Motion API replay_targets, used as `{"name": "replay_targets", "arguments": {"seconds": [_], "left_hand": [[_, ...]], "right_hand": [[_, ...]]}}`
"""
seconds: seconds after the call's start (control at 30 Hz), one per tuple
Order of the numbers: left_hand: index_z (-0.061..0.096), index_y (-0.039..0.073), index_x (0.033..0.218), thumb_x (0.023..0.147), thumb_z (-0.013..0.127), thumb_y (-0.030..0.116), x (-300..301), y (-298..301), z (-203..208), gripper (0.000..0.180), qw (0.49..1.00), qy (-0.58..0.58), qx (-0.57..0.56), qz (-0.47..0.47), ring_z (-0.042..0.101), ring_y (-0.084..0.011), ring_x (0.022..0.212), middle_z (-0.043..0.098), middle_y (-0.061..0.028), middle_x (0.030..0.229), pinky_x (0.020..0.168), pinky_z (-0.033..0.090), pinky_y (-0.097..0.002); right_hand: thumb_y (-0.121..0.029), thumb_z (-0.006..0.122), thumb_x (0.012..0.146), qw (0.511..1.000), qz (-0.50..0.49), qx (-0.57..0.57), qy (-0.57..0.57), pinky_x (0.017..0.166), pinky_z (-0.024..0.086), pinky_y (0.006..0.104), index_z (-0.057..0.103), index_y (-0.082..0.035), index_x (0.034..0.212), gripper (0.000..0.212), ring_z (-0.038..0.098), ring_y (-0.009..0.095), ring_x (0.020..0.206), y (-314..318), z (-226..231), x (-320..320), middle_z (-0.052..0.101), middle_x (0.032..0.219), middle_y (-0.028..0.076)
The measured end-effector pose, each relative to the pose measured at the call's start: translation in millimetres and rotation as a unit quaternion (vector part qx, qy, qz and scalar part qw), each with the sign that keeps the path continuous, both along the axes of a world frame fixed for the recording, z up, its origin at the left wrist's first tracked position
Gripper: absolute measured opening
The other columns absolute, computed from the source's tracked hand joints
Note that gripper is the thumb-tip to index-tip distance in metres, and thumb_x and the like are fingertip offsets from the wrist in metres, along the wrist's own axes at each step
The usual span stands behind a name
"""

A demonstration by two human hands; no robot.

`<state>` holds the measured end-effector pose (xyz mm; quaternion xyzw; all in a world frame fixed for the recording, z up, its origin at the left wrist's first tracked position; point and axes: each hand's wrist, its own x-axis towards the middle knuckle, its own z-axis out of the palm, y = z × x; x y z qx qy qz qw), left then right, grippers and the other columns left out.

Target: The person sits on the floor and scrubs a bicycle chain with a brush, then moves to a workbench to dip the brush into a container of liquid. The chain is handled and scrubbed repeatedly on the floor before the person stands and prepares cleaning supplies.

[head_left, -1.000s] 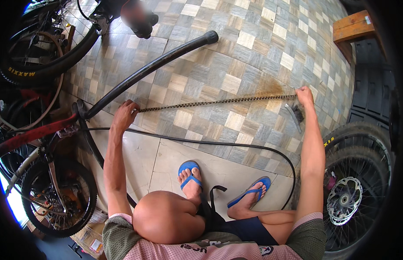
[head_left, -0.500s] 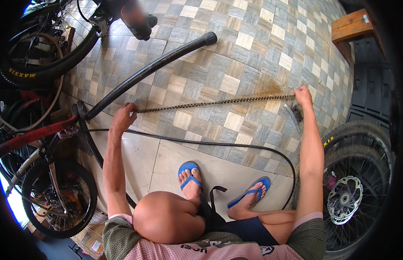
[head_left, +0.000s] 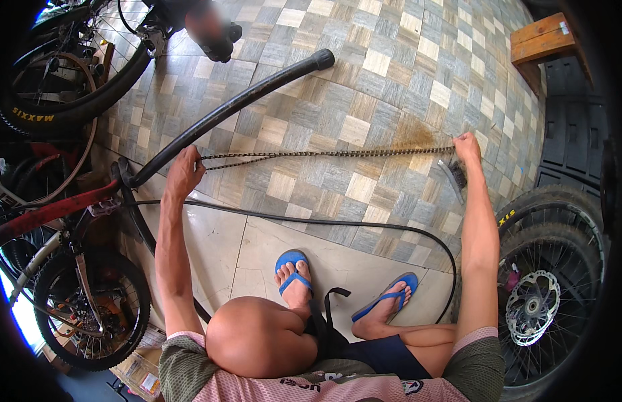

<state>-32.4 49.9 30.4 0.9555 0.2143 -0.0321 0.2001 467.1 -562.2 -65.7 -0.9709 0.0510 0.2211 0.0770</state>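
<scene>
A bicycle chain (head_left: pixel 324 154) stretches sideways in front of me, just over the tiled floor. My left hand (head_left: pixel 185 172) is closed on its left end, where the chain parts into two strands. Toward the right the strands run close together, up to my right hand (head_left: pixel 466 147), which pinches the other end. Below my right hand lies a brush (head_left: pixel 455 177) with dark bristles and a pale back. Brown dirt (head_left: pixel 418 136) stains the tiles beside the chain's right part.
A black curved tube (head_left: pixel 237 107) and a red bar (head_left: pixel 53 213) stand close to my left hand. A black hose (head_left: pixel 324 220) crosses the floor before my feet. Bicycles (head_left: pixel 90 305) fill the left; wheels (head_left: pixel 532 308) lean at right, with a wooden bench (head_left: pixel 542 41) beyond.
My left hand has moved slightly left and away from me. The chain's left part, one line before, now shows two separate strands. My right hand stays nearly where it was.
</scene>
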Motion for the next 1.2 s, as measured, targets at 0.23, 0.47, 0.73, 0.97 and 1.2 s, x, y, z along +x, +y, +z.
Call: {"name": "replay_targets", "arguments": {"seconds": [0.23, 0.47, 0.73, 0.97, 1.2], "left_hand": [[0.057, 0.003, 0.104, 0.087, 0.066, -0.004, 5.8, -7.8, 12.6, 0.021, 0.999, 0.018, -0.040, 0.005, 0.066, -0.0415, 0.104, 0.067, -0.0198, 0.103, 0.088, 0.054, -0.0483], [0.069, 0.008, 0.119, 0.091, 0.078, 0.015, 9.9, -36.0, -8.6, 0.030, 0.997, 0.067, 0.002, -0.050, 0.065, -0.0345, 0.119, 0.071, -0.0116, 0.115, 0.099, 0.055, -0.0461], [0.072, 0.006, 0.110, 0.093, 0.074, 0.011, 5.0, -24.6, -20.0, 0.018, 0.995, 0.089, 0.003, -0.038, 0.067, -0.0376, 0.111, 0.072, -0.0130, 0.108, 0.095, 0.055, -0.0481], [0.070, 0.004, 0.106, 0.092, 0.075, 0.007, 1.8, -21.6, -16.4, 0.015, 0.996, 0.081, 0.001, -0.035, 0.067, -0.0394, 0.106, 0.070, -0.0151, 0.105, 0.092, 0.054, -0.0485], [0.064, 0.003, 0.101, 0.093, 0.073, 0.002, 12.0, -15.9, 14.1, 0.013, 0.998, -0.050, 0.029, -0.004, 0.065, -0.0394, 0.104, 0.067, -0.0147, 0.102, 0.088, 0.052, -0.0476]], "right_hand": [[-0.036, 0.074, 0.090, 1.000, -0.011, -0.015, -0.014, 0.096, 0.056, 0.0482, 0.074, -0.009, 0.113, 0.035, 0.073, 0.040, 0.113, -1.7, 2.0, -2.8, 0.078, 0.118, 0.019], [-0.035, 0.072, 0.091, 1.000, 0.013, -0.009, -0.024, 0.096, 0.056, 0.0481, 0.074, -0.009, 0.113, 0.033, 0.073, 0.040, 0.114, -1.0, 4.0, -6.1, 0.077, 0.118, 0.019], [-0.033, 0.071, 0.091, 0.999, 0.013, -0.020, -0.031, 0.097, 0.056, 0.0483, 0.073, -0.009, 0.114, 0.034, 0.072, 0.040, 0.114, -3.4, -0.7, -4.8, 0.077, 0.119, 0.021], [-0.032, 0.070, 0.090, 0.999, 0.010, -0.005, -0.031, 0.098, 0.056, 0.0477, 0.074, -0.009, 0.115, 0.034, 0.072, 0.041, 0.115, -2.1, 0.4, -6.1, 0.077, 0.120, 0.021], [-0.032, 0.071, 0.090, 1.000, 0.015, -0.004, -0.027, 0.098, 0.056, 0.0471, 0.074, -0.009, 0.115, 0.034, 0.072, 0.040, 0.115, -5.4, -2.9, -3.8, 0.077, 0.120, 0.020]]}}
